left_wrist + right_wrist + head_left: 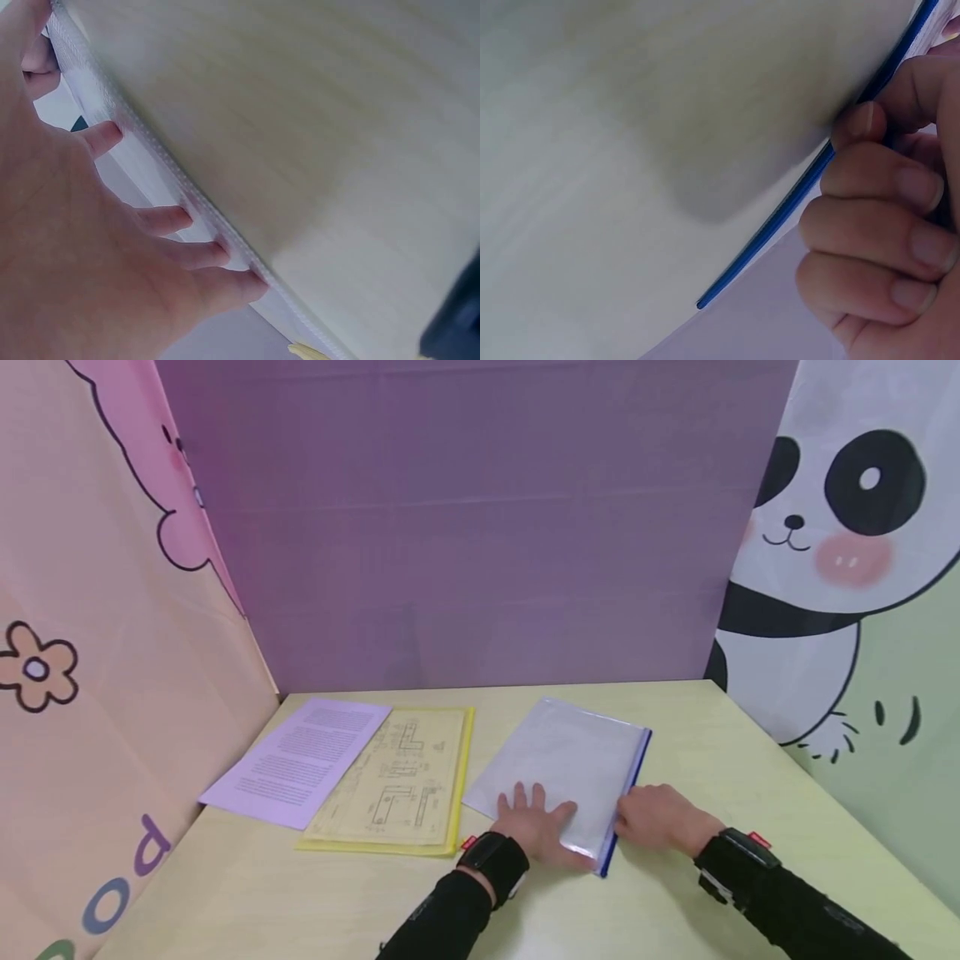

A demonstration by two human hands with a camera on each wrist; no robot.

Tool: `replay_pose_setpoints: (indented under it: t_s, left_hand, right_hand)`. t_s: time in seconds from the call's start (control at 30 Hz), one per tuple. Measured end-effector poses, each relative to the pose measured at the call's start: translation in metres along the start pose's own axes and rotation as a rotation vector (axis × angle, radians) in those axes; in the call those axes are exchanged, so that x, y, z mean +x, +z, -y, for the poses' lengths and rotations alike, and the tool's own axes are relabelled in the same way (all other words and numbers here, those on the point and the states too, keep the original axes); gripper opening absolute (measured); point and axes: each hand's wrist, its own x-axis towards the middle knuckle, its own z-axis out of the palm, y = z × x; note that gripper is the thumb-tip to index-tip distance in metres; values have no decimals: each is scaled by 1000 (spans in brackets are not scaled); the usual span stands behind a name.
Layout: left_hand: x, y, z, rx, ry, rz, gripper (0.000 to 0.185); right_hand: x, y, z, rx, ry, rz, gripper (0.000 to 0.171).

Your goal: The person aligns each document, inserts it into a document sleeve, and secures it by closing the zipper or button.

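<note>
Left hand: my left hand (536,827) lies flat, fingers spread, pressing on the near end of the clear zip pouch (558,772); the left wrist view shows the fingers (176,221) straight along the pouch's stitched edge.
Right hand: my right hand (660,818) is at the pouch's near right corner, fingers (877,176) curled against the blue zipper strip (802,191). I judge it a pinch on that strip, though the thumb is hidden.
Pouch position: flat on the pale yellow table (712,727), directly under and ahead of both hands.
Long axis: runs away from me, tilted slightly rightward; the zipper edge (626,797) forms the right long side.
Nearer hand: both touch it; the right hand alone is on the zipper side, the left holds the body down.
Further left: a yellow folder (397,781) with line drawings, apart from the pouch.
Furthest left: a white printed sheet (300,760) overlapping the folder's left edge.
Beyond: purple back panel (480,527).
</note>
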Motion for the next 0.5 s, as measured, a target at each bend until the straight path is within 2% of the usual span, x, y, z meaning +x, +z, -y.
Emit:
replay_pose_setpoints:
  t_s: [0.5]
  left_hand:
    - [-1, 0, -1, 17, -2, -24, 90]
  right_hand:
    - [9, -3, -12, -45, 27, 22, 24]
